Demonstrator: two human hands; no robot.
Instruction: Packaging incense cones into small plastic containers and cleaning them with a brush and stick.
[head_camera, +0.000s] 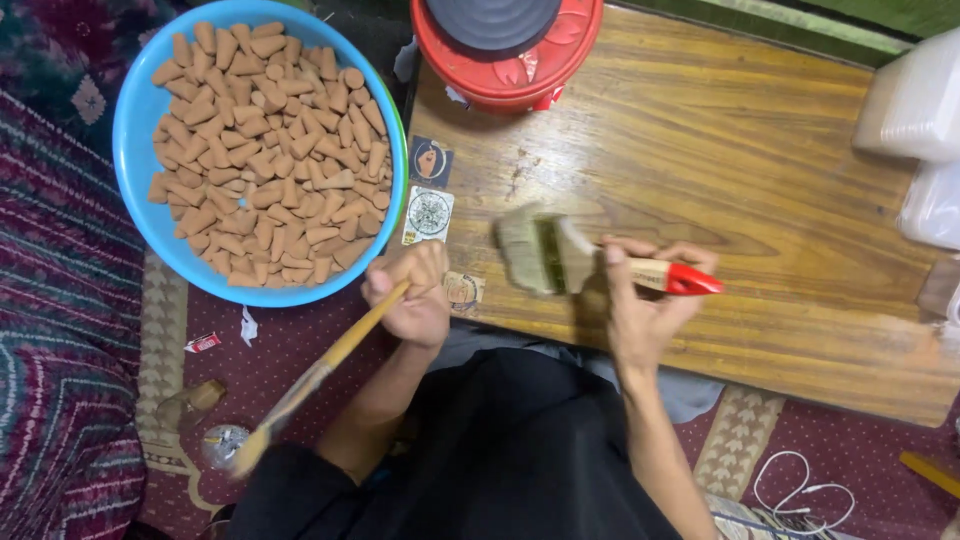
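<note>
Wooden board (760, 150) on patterned rug; your right hand (650, 300) fisted round wide brush (560, 258) near board's front edge, left hand (415, 295) pinching thin brush (320, 370); sweeping step, keep bristles flat.

Bare board (760, 170) beyond red bucket (505, 60)

There is one view only, from a camera worn on the person's head. It looks almost straight down, from close above, at the low wooden board (720, 170) in front of the person. The person's own arms and dark lap fill the lower middle of the frame. The blue basin (135, 110) at the upper left and the patterned carpet (60, 300) along the left edge are also inside the view.
</note>
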